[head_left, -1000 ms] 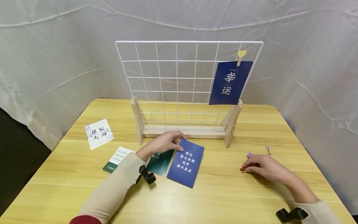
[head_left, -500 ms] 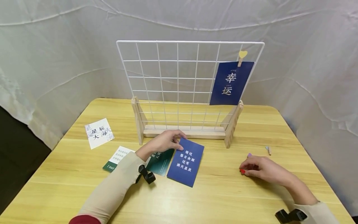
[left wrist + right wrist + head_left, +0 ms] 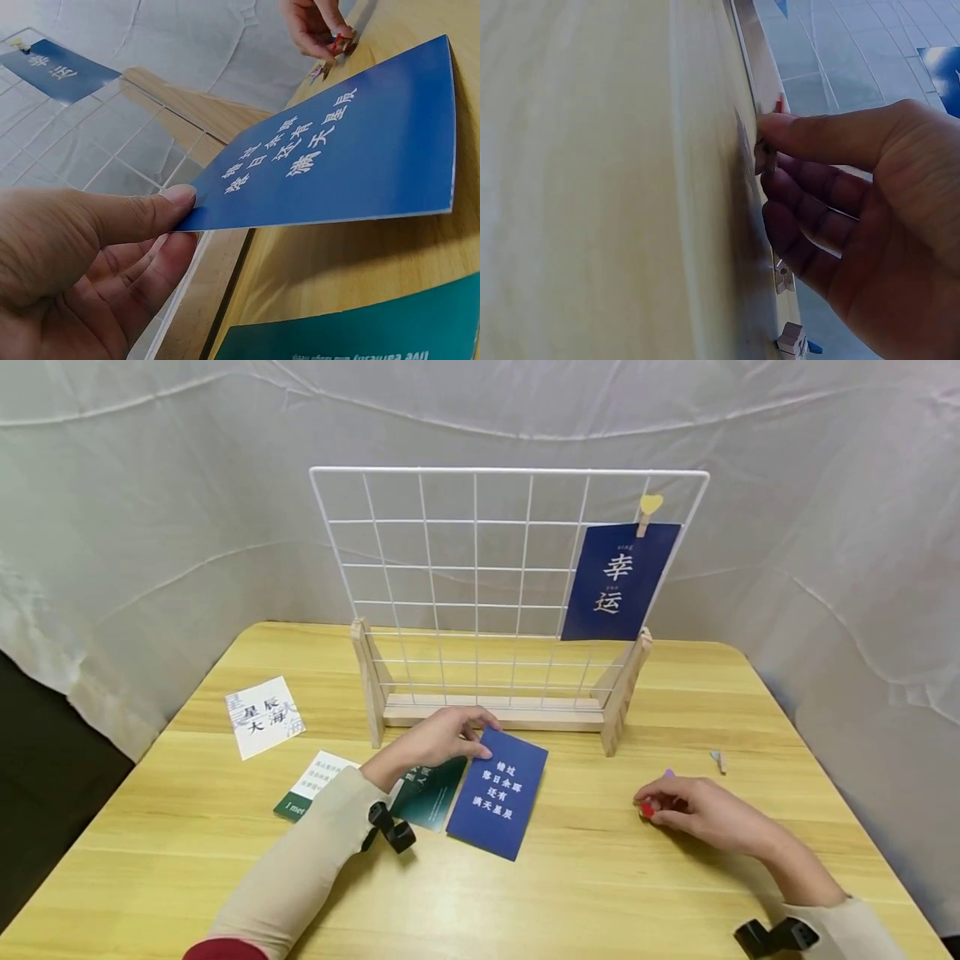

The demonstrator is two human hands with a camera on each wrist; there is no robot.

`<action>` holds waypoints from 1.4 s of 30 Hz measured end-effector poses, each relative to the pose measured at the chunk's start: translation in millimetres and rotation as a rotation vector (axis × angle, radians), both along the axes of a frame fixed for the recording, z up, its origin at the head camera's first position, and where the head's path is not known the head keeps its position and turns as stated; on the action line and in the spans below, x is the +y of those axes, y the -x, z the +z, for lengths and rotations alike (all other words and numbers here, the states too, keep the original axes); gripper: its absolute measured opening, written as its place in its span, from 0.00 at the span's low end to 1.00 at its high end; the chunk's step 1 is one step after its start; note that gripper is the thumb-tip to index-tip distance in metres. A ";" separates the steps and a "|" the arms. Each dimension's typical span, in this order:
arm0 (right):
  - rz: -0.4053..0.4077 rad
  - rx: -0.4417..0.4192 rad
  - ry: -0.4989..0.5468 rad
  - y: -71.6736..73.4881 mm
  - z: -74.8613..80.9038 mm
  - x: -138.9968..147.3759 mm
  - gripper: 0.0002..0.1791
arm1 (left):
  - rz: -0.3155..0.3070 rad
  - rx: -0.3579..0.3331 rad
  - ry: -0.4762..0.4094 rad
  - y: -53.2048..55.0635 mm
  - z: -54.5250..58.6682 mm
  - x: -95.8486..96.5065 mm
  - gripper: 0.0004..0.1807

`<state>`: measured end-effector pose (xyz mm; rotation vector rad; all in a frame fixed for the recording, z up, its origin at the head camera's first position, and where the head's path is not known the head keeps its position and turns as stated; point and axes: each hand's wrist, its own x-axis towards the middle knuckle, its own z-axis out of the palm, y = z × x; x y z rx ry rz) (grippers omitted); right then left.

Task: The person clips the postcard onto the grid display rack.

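Note:
My left hand (image 3: 442,739) pinches the upper left corner of a blue card (image 3: 498,797) with white writing. In the left wrist view the thumb lies on the card's printed face, the fingers are beneath, and the card is raised above the tabletop. On the right, my right hand (image 3: 708,810) holds a small wooden clothespin (image 3: 763,157) with a red ornament (image 3: 647,810) between thumb and fingertips, just over the table. A purple-topped clothespin (image 3: 669,773) lies just behind that hand, and a light-blue one (image 3: 721,762) farther right.
A white wire grid stands in a wooden base (image 3: 495,718) behind the hands. A dark blue card (image 3: 622,581) hangs at its right under a yellow heart clothespin (image 3: 650,506). A dark green card (image 3: 431,797), a green-and-white card (image 3: 318,777) and a white card (image 3: 265,717) lie left.
The right hand has picked the red clothespin up off the table and shifted slightly left, with its red top turned into view. The left hand and its card have hardly moved.

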<state>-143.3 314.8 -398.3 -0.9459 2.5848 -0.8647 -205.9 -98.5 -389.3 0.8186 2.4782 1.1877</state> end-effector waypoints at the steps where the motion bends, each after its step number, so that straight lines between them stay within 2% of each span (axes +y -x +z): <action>1: 0.002 0.009 0.004 0.2 0.8 -0.4 0.11 | -0.005 0.002 -0.008 -0.2 1.6 -0.4 0.18; 8: -0.004 0.000 0.022 0.9 2.8 -4.1 0.09 | -0.035 -0.051 -0.075 -1.0 7.4 -2.6 0.17; 12: -0.003 0.056 0.031 1.5 3.3 -5.9 0.11 | -0.041 -0.079 -0.103 -1.8 11.2 -3.6 0.17; 17: 0.021 0.138 0.078 4.7 6.2 -8.4 0.14 | -0.020 -0.064 -0.131 -3.4 18.4 -4.7 0.17; 25: 0.026 0.145 0.085 9.5 21.6 -15.9 0.08 | -0.006 -0.035 -0.166 -3.4 24.5 -5.3 0.16; 30: -0.051 0.165 0.037 15.5 35.6 -24.4 0.06 | 0.026 -0.009 -0.169 -3.2 32.1 -3.4 0.16; 36: -0.142 0.122 0.051 25.9 52.9 -35.4 0.09 | 0.049 0.019 -0.201 -1.6 38.0 -2.1 0.16; 42: -0.168 0.201 0.010 33.0 65.0 -43.1 0.07 | 0.066 0.048 -0.221 -1.7 43.7 -0.3 0.16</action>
